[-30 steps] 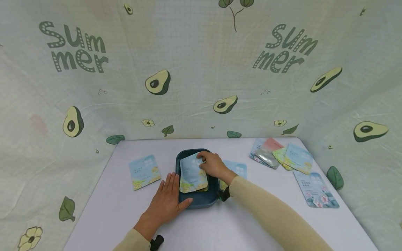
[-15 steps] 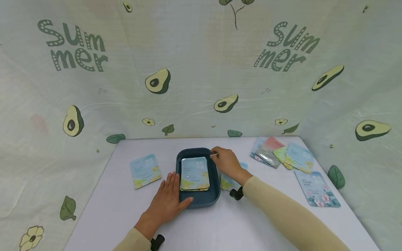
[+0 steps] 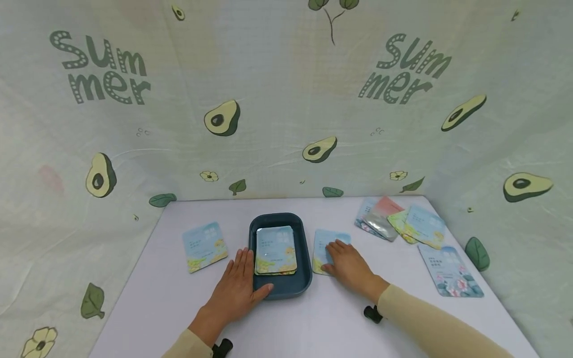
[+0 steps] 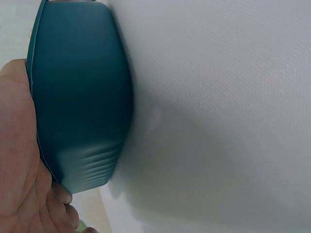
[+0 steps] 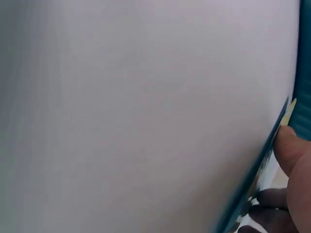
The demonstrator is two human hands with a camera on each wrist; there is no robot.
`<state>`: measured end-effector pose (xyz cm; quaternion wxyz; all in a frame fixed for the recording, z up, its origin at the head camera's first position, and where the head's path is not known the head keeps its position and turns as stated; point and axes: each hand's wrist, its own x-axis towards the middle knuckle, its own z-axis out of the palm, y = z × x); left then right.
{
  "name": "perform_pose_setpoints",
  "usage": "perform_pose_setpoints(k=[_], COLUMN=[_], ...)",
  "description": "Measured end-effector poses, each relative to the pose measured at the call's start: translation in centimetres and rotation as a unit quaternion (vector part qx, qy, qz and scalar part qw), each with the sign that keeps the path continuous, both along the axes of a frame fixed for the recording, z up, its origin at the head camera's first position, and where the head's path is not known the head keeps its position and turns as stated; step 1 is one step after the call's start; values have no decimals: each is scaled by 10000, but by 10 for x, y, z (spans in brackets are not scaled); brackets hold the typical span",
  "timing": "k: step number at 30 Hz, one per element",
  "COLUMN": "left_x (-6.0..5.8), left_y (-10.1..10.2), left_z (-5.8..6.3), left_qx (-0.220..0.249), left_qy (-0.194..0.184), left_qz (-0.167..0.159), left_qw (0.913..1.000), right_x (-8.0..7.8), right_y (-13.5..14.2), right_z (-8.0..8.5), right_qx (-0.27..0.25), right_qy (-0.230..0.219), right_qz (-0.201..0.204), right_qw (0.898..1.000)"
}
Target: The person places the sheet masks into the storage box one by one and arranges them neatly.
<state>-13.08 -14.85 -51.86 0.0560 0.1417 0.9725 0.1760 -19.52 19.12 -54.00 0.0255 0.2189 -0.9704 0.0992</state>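
Note:
A dark blue tray (image 3: 286, 291) stands mid-table, with a small stack of light blue sheet mask packets (image 3: 275, 248) lying flat inside. My left hand (image 3: 235, 286) lies along the tray's left side, fingers straight, thumb reaching over the near left corner. The left wrist view has the palm (image 4: 17, 145) against the tray's outer wall (image 4: 82, 87). To the right of the tray, my right hand (image 3: 351, 266) grips another blue sheet mask packet (image 3: 323, 243) by its right part. In the right wrist view the thumb (image 5: 290, 150) touches that packet's edge; the other fingers are partly hidden.
One more blue packet (image 3: 205, 247) lies left of the tray. At the far right are several overlapping packets (image 3: 423, 226), one with a silver face (image 3: 381, 226), and a floral packet (image 3: 451, 272) nearer me. A printed curtain (image 3: 268, 64) hangs behind the white table (image 3: 295, 328).
My right hand has let go of a packet, now on the stack in the tray, and moved right and nearer to the packet beside it. The left hand has stayed in place.

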Motion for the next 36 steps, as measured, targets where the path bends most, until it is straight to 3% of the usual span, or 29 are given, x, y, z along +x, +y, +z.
perform_pose_setpoints(k=[7,14,20,27,36], left_x=[1,3,3,4,3], left_y=[-1,-3,-1,0,0], left_z=[0,4,5,4,2], left_qx=[-22,12,97,95,68], left_qy=[-43,-52,-72,-40,10], left_qz=[-3,24,-1,17,9], left_qw=[10000,10000,9999,9999,10000], right_x=[-3,-40,-63,-67,-63], right_y=[20,38,43,44,42], right_z=[5,17,18,12,1], right_qx=[198,170,552,801,174], right_qy=[-271,-76,-477,-654,-177], right_qz=[280,29,-59,-158,-376], right_qw=[9990,9998,9973,9945,9990])
